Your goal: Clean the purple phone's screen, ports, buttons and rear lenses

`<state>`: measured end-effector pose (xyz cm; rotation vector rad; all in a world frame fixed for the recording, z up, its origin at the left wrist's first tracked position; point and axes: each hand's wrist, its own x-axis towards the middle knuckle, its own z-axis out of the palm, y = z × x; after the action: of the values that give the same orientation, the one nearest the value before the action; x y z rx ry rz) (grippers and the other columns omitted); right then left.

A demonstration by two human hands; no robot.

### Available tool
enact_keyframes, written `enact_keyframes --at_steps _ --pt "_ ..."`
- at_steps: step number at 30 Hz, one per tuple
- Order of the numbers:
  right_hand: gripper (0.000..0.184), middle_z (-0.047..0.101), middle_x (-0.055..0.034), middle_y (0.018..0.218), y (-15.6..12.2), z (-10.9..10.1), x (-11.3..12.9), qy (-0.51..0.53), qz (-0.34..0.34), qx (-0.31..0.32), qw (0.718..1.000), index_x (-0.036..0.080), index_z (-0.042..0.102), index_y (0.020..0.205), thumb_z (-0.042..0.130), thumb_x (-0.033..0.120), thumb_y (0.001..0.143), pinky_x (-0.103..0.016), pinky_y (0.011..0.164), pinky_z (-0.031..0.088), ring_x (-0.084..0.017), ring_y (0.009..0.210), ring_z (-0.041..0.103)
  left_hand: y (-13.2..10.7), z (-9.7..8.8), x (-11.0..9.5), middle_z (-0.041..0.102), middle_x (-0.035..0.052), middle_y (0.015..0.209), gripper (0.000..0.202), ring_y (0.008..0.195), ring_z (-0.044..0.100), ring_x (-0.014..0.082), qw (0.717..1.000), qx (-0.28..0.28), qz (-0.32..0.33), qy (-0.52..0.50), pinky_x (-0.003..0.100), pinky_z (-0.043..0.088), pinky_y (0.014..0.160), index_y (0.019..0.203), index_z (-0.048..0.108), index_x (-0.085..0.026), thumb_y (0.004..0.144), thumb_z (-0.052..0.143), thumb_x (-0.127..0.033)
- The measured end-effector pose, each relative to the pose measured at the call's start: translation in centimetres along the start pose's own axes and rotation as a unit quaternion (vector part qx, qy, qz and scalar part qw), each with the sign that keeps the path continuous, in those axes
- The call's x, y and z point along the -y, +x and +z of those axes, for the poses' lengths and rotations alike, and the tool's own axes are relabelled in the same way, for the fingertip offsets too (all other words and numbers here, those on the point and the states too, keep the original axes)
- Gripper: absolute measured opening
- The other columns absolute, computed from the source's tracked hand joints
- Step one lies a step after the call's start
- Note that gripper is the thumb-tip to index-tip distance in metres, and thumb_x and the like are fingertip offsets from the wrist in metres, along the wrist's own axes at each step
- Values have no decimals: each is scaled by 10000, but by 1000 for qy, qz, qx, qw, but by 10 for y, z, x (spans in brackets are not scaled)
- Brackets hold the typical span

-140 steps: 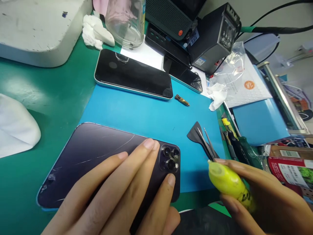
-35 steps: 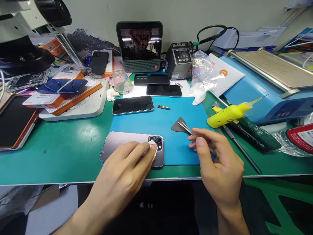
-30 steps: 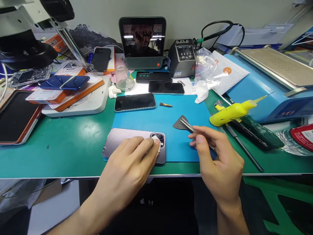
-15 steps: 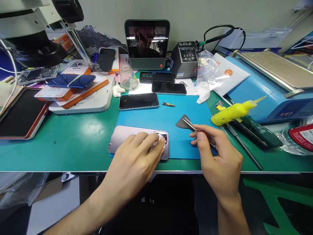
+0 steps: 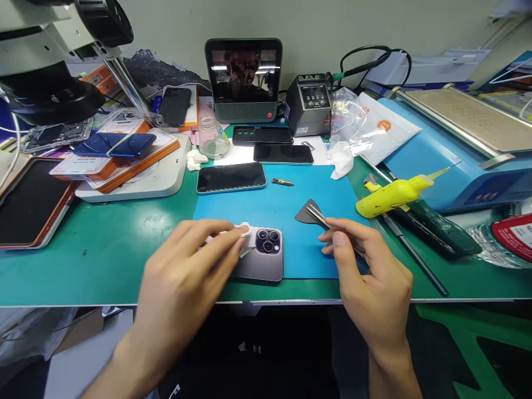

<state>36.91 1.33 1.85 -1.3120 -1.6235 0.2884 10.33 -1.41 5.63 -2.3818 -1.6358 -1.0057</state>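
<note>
A purple-grey smartphone (image 5: pixel 260 269) lies back side up at the front of the blue mat (image 5: pixel 307 260), its camera lenses uncovered. Over its left part is my left hand (image 5: pixel 187 260), fingers closed on a crumpled white tissue (image 5: pixel 247 238) against the phone's back. The hand hides the phone's left end. My right hand (image 5: pixel 361 255) is closed around metal tweezers (image 5: pixel 318 212), held to the right of the phone with the tips pointing away from me. Beneath the tips lies a dark, flat, triangular pry tool (image 5: pixel 306 213); contact between them cannot be told.
Beyond the phone lie another phone (image 5: pixel 231 177) and a small brass screwdriver bit (image 5: pixel 282 182). A glass jar (image 5: pixel 213 138) stands at the back left. On the right are a yellow needle bottle (image 5: pixel 393 195), a dark-handled tool (image 5: pixel 440 233) and a blue machine (image 5: pixel 469 177).
My left hand has slid left across the phone with the tissue, uncovering the camera lenses. My right hand keeps nearly the same place with the tweezers. The whole view has shifted slightly.
</note>
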Motion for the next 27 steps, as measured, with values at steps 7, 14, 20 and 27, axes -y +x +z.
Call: enact_keyframes --at_steps 7,14,20,27 --pt "173 819 55 1024 3 -1 3 -19 -28 35 999 300 788 1264 656 247 1165 -255 894 606 -95 862 762 5 28 2 833 27 1276 236 1049 701 233 996 50 71 34 418 557 913 1350 792 -217 1137 704 -169" --pt "176 818 49 1031 4 0 4 -35 -37 38 998 302 779 1261 655 222 1166 -271 913 601 -106 874 762 4 16 0 813 61 1351 253 1150 689 260 987 100 112 49 428 518 903 1386 764 -165 1174 627 -172" --pt "173 824 29 1013 1 0 5 -44 -39 35 998 310 781 1253 660 225 1163 -321 897 620 -144 854 769 9 21 0 803 60 1263 249 1052 684 235 989 96 101 45 423 539 906 1363 783 -182 1183 611 -192" --pt "164 829 26 1011 3 1 5 -51 -36 43 997 318 773 1242 642 251 1171 -346 893 634 -165 845 777 5 20 0 793 68 1305 244 1120 690 243 990 106 86 29 429 553 971 1369 768 -186 1158 649 -157"
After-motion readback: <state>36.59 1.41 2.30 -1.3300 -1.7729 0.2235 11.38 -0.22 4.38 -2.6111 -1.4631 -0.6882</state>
